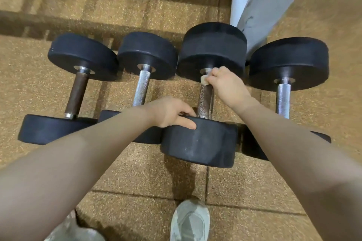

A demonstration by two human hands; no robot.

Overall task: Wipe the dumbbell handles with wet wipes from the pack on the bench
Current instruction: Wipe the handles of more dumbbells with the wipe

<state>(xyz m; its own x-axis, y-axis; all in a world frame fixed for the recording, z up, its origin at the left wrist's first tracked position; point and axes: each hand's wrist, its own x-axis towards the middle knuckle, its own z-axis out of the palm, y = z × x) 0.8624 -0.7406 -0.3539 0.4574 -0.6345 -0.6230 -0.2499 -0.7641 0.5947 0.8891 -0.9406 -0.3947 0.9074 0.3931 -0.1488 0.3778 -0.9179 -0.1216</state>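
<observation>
Several black dumbbells lie side by side on the brown rubber floor. On the third one from the left (199, 143), my right hand (225, 86) presses a folded whitish wet wipe (204, 80) against the far end of the metal handle (204, 101). My left hand (172, 112) rests on the near weight of that same dumbbell, fingers curled over its rim. The leftmost dumbbell (76, 92) has a rusty brown handle; the second (142, 88) and the rightmost (283, 96) have bright knurled handles. The wipe pack is out of view.
A grey-white bench leg (258, 10) stands behind the dumbbells at upper right. My pale sneakers (190, 221) are on the floor tiles at the bottom edge. Dark shadow bands cross the floor at the top left.
</observation>
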